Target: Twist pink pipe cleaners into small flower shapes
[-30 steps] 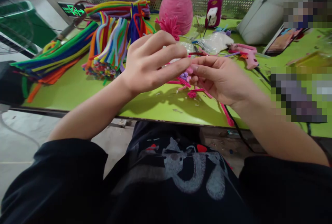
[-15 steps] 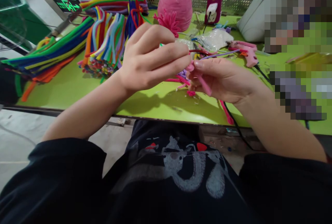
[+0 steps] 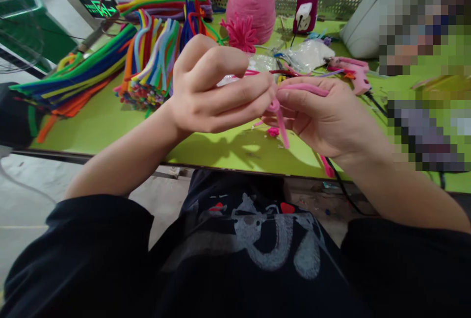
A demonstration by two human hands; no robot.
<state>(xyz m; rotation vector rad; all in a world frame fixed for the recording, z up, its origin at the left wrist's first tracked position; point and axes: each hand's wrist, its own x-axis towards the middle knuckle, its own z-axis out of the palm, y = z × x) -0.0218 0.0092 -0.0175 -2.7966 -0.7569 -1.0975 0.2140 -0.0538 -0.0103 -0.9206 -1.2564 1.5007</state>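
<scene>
At the middle of the head view, just above a bright green bench (image 3: 228,153), the left hand (image 3: 222,90) and the right hand (image 3: 316,107) meet at the fingertips on a soft pink fuzzy craft stem (image 3: 282,127). Clock directions run from this meeting point. The left hand, its back to the camera, has its fingers drawn narrow at a small curl in the stem; its thumb is hidden, so how firmly it grips I cannot tell. The right hand pinches pink stem between thumb and forefinger. One end hangs toward six o'clock and another length lies along the right thumb toward three; whether both belong to one piece is unclear.

Below, at six o'clock, a small hot-pink fuzzy knot (image 3: 273,132) lies on the bench. Toward eleven sits a hot-pink spiky pompom (image 3: 242,34), just in front of a large pink rounded bundle (image 3: 252,4). A bound cluster of multicoloured fuzzy stems (image 3: 152,63) lies just above nine. A magenta case with a white plug (image 3: 307,1) stands at one o'clock, a crinkled clear plastic bag (image 3: 311,55) at half past one, and a pink glue gun (image 3: 355,73) between two and three.
</scene>
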